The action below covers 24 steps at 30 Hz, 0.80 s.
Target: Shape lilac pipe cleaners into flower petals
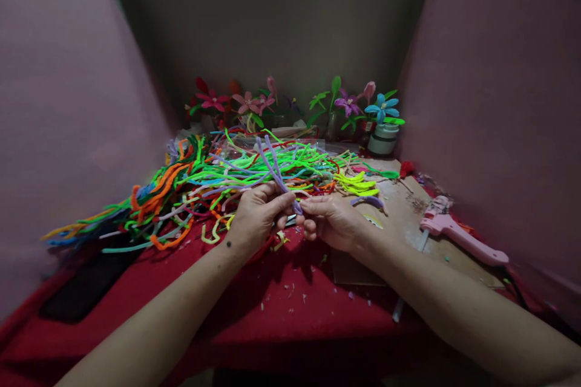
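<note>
A red cloth (281,308) covers the surface, which sits in a nook with pink walls at 9 and 3 o'clock and a dull grey wall at 12 o'clock. 1 sheet of cardboard (408,208) lies on the cloth at 3 o'clock of the hands, and 1 pink glue gun (458,240) rests on its far edge. A loose pile of pipe cleaners (204,178) in green, orange, yellow and blue spreads from 9 to 12 o'clock, too tangled to count.

Along the back stand at least 5 pipe-cleaner flowers. 1 white jar (384,140) at 1 o'clock holds the blue flower (382,107); the other pots are too dim to tell.

The left hand (258,217) and right hand (333,222) meet at the centre, both pinching the lower ends of the purple pipe cleaners (271,163), at least 2 strands, which slant up toward 11 o'clock over the pile.
</note>
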Tool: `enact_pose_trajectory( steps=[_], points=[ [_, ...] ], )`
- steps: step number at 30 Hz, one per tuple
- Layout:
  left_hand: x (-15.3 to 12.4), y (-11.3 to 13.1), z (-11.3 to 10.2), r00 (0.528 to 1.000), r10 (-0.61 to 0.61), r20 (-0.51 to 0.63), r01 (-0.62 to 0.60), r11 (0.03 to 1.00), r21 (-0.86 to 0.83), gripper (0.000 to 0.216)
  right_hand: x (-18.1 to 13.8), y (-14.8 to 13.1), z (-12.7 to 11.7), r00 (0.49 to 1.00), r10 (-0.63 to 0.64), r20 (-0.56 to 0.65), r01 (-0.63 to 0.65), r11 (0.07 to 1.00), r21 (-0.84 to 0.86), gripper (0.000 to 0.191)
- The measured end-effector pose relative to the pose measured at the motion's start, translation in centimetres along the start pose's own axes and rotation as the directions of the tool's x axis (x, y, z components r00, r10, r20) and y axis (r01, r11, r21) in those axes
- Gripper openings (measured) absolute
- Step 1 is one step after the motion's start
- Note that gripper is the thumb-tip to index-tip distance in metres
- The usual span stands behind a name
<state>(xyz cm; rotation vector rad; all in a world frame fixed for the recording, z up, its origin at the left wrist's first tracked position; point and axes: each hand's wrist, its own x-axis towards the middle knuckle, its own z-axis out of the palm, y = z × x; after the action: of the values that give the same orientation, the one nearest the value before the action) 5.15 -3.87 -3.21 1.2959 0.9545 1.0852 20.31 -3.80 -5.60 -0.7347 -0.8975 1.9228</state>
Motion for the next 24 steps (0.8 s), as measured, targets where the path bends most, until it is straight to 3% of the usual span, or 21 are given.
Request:
enact_pose_trajectory(
  steps=[4,12,18,24],
  points=[
    [-0.04,0.0,-0.46,0.997,0.041,0.06,-0.043,0.998,0.036,0.014,0.27,0.23,-0.44,0.99,0.123,0.07,-0.131,0.984,0.124,0.01],
    [-0.04,-0.31,-0.28,0.997,0.064,0.04,-0.061,0.996,-0.06,0.014,-0.05,0.28,-0.31,0.989,0.136,0.066,-0.144,0.98,0.138,0.018],
    [0.11,-0.42,-0.3,0.998,0.037,0.059,-0.028,0.988,-0.154,0.013,-0.25,0.26,-0.05,0.992,0.059,0.11,-0.071,0.992,0.108,0.024],
    [0.18,-0.74,0.07,1.0,0.014,0.025,-0.01,0.99,-0.143,0.014,0.01,0.44,0.06,0.998,-0.053,0.026,0.052,0.999,0.012,0.027]
  ],
)
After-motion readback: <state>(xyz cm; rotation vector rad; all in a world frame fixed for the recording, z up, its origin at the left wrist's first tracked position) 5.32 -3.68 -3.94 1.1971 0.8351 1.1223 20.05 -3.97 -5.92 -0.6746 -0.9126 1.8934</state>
